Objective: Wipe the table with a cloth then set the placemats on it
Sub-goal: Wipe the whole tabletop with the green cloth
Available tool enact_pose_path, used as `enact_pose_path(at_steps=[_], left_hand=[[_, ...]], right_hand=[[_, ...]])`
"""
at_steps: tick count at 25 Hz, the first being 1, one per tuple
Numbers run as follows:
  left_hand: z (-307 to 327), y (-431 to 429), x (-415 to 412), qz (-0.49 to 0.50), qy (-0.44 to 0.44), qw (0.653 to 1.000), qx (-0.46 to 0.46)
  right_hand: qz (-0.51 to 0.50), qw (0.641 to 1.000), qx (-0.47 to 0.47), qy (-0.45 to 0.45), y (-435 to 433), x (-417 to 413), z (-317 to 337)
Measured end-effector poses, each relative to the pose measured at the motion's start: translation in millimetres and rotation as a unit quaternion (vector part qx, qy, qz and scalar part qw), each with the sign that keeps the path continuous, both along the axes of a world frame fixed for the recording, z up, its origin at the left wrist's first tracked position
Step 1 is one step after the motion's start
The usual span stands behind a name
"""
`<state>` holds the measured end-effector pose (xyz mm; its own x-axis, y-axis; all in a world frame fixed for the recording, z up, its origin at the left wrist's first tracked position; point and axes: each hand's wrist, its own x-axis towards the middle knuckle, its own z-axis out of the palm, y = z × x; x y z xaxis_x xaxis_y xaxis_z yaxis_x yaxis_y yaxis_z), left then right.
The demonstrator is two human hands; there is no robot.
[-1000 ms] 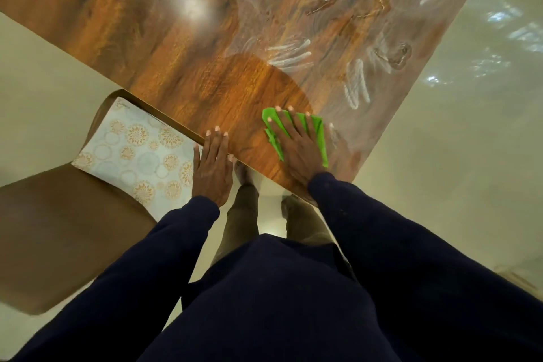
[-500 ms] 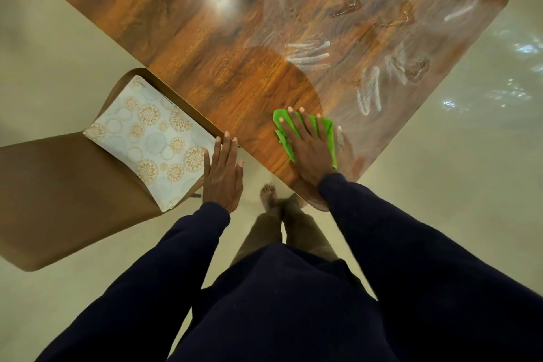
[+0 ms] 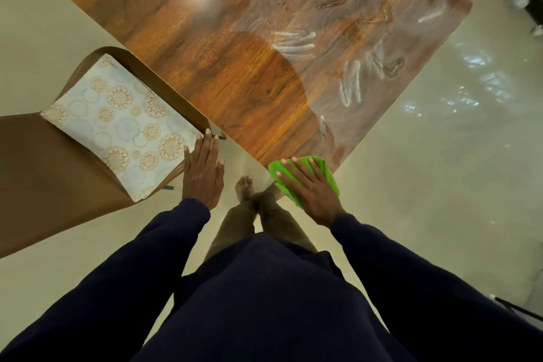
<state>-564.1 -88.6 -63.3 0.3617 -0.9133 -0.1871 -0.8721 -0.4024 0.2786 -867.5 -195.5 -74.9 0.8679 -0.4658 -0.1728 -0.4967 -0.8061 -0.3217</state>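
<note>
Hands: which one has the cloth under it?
The right hand, fingers spread flat on the green cloth at the table corner. The left hand holds nothing, beside the patterned placemat.

Table: cloth at near corner, under right hand. Chair left of table; placemat on seat, left hand beside it.

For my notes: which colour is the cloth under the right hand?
The cloth is bright green; head view.

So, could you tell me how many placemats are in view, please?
1: the patterned placemat lies on the chair seat beside the table; others may be stacked beneath it.
</note>
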Motion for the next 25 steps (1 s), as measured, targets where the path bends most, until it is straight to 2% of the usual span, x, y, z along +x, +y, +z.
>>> enact_pose_path(at_steps=[3,6,8,10,12,16,19,21,25], left_hand=[[1.6,-3.1,-1.8,-0.013,0.000,1.000,-0.003],[-0.6,-9.3,-10.1,-0.028,0.009,0.999,-0.012],[-4.2,-10.9,-23.8,-0.044,0.007,0.999,-0.012],[-6.0,-19.6,-35.9,-0.047,0.013,0.999,-0.011],[-6.2,-28.1,-47.4,-0.033,0.026,0.999,-0.009],[-2.7,-48.8,-72.1,0.044,0.034,0.998,-0.015],[1.8,-61.3,-102.1,0.059,0.022,0.998,-0.014],[3.4,-68.5,-126.0,0.083,0.018,0.996,-0.012],[7.6,-79.3,-165.3,0.156,0.030,0.987,-0.007]], right_hand=[[-0.098,0.995,-0.013,0.019,-31.0,-33.1,2.1],[-0.206,0.977,-0.032,0.039,-80.6,5.0,1.1],[-0.237,0.970,-0.024,0.039,-90.4,43.7,4.1],[-0.201,0.979,-0.013,0.029,-79.2,75.2,4.9],[-0.116,0.993,-0.015,0.008,-53.1,79.3,-2.3],[0.044,0.998,-0.010,-0.037,-52.5,4.1,-17.8],[0.040,0.999,0.000,-0.018,-106.1,-59.7,-7.9],[0.021,1.000,-0.011,0.002,-154.9,-69.3,-3.4],[-0.018,0.999,-0.042,0.012,-214.5,4.9,-2.3]])
